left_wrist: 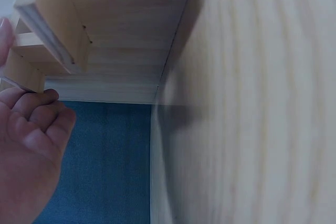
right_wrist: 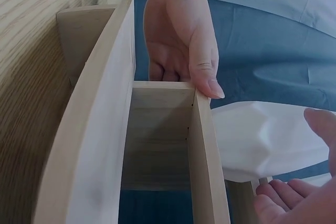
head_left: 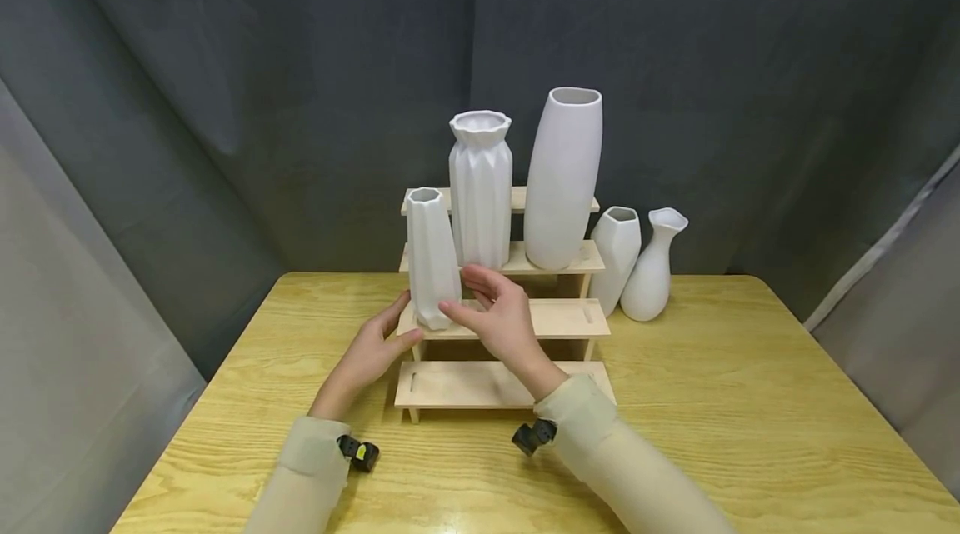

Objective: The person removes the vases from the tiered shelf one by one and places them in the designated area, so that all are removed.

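We curl the fingers of our left hand (head_left: 371, 352) round the left end of the wooden stand (head_left: 558, 318), with the thumb on its edge. Our right hand (head_left: 508, 326) has its fingers open, right by the ridged white vase (head_left: 433, 267), which stands at the left on the second step up.

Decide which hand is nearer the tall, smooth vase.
The right hand. In the head view it is below and left of the smooth vase; the left hand is farther off, at the left end of the shelf.
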Tool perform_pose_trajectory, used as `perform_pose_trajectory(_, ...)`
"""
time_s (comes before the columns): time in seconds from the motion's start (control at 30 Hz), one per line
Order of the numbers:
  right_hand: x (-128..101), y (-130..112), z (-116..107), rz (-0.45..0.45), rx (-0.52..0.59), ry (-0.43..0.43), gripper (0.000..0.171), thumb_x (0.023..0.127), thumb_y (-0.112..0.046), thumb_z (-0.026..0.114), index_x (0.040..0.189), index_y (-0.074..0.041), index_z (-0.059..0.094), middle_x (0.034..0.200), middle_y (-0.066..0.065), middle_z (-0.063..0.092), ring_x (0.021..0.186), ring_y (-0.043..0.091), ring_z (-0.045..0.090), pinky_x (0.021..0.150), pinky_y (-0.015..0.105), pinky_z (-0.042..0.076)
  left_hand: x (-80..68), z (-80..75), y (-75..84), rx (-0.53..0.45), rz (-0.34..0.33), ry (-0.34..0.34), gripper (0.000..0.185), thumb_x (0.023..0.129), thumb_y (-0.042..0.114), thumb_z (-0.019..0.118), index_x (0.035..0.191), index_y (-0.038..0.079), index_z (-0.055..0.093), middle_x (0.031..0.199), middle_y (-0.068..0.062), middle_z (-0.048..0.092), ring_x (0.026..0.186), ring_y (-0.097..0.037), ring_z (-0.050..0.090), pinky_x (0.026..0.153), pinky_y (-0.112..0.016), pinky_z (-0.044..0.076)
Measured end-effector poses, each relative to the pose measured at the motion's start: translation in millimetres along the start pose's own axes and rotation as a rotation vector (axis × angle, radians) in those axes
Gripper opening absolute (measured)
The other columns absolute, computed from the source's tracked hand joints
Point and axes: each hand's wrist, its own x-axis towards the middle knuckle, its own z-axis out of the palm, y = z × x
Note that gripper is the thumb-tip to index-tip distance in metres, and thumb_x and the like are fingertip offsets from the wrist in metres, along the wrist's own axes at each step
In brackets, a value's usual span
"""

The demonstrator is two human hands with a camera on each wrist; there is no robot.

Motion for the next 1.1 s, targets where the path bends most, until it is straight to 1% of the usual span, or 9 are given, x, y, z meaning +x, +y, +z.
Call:
perform_pose_trajectory(0.1,-1,-10,3,0.004,0.007,-0.011,0.062,0.083,-0.001,0.079,0.135,0.013,0.050,0.135,0.026,0.054,0.127,0.038,0.051,0.108,0.047,0.038,4.5,0.5,-15.8,0.008,0.007,0.009,0.071,0.099,0.023,0.062,0.157,0.010,0.023,0.161,-0.010,0.020,0.145,-0.032,0.021,0.115,-0.052,0.021)
perform_pose_trajectory(0.17,0,-9,4,0.002,0.015,-0.016,0.061,0.083,0.000,0.079,0.135,0.012,0.051,0.136,0.026,0.053,0.127,0.038,0.051,0.108,0.048,0.038,7.6,0.9,-26.9,0.013,0.016,0.017,0.072,0.099,0.025,0.063,0.158,0.014,0.023,0.161,-0.007,0.020,0.145,-0.031,0.021,0.115,-0.052,0.021)
perform_pose_trajectory(0.23,3,-5,5,-0.003,0.020,-0.019,0.060,0.083,0.000,0.079,0.135,0.011,0.052,0.136,0.025,0.054,0.126,0.037,0.052,0.108,0.048,0.039,8.2,1.1,-30.4,0.019,0.027,0.022,0.072,0.099,0.028,0.063,0.158,0.016,0.023,0.161,-0.006,0.020,0.146,-0.031,0.021,0.115,-0.052,0.022)
perform_pose_trajectory(0.43,15,19,9,-0.025,0.008,-0.002,0.061,0.080,-0.005,0.083,0.135,0.005,0.056,0.134,0.021,0.056,0.123,0.033,0.055,0.105,0.041,0.043,7.1,2.0,-30.8,0.031,0.043,0.030,0.074,0.098,0.034,0.064,0.158,0.016,0.024,0.161,-0.005,0.023,0.145,-0.030,0.023,0.115,-0.051,0.024)
perform_pose_trajectory(0.53,17,25,11,-0.039,0.006,0.014,0.061,0.079,-0.008,0.085,0.133,0.001,0.059,0.132,0.018,0.059,0.120,0.030,0.058,0.102,0.037,0.046,5.9,2.6,-29.7,0.029,0.039,0.034,0.076,0.097,0.037,0.064,0.158,0.016,0.025,0.161,-0.004,0.024,0.145,-0.030,0.025,0.115,-0.050,0.025)
perform_pose_trajectory(0.67,18,26,13,-0.055,-0.021,0.032,0.061,0.077,-0.013,0.087,0.131,-0.001,0.061,0.128,0.014,0.062,0.117,0.027,0.061,0.099,0.035,0.048,5.4,3.0,-30.3,0.026,0.032,0.031,0.077,0.096,0.039,0.064,0.158,0.017,0.025,0.161,-0.003,0.024,0.145,-0.029,0.025,0.114,-0.050,0.026)
perform_pose_trajectory(0.77,19,25,15,-0.064,-0.062,0.044,0.061,0.077,-0.016,0.087,0.131,-0.002,0.062,0.126,0.012,0.064,0.115,0.024,0.062,0.097,0.035,0.050,6.1,2.5,-31.3,0.028,0.031,0.031,0.076,0.096,0.038,0.064,0.158,0.017,0.025,0.161,-0.004,0.024,0.145,-0.029,0.025,0.115,-0.050,0.026)
perform_pose_trajectory(0.93,21,22,17,-0.066,-0.134,0.062,0.060,0.077,-0.022,0.088,0.129,-0.005,0.065,0.121,0.006,0.067,0.111,0.019,0.064,0.095,0.036,0.051,7.4,1.3,-31.0,0.026,0.036,0.032,0.074,0.097,0.033,0.064,0.158,0.017,0.025,0.161,-0.005,0.023,0.145,-0.029,0.024,0.115,-0.050,0.024)
perform_pose_trajectory(1.1,21,20,19,-0.067,-0.178,0.069,0.058,0.077,-0.025,0.088,0.128,-0.008,0.066,0.116,0.004,0.069,0.105,0.018,0.065,0.089,0.037,0.054,8.1,0.9,-30.4,0.028,0.044,0.022,0.073,0.099,0.026,0.063,0.158,0.013,0.023,0.161,-0.010,0.020,0.146,-0.032,0.020,0.115,-0.053,0.021)
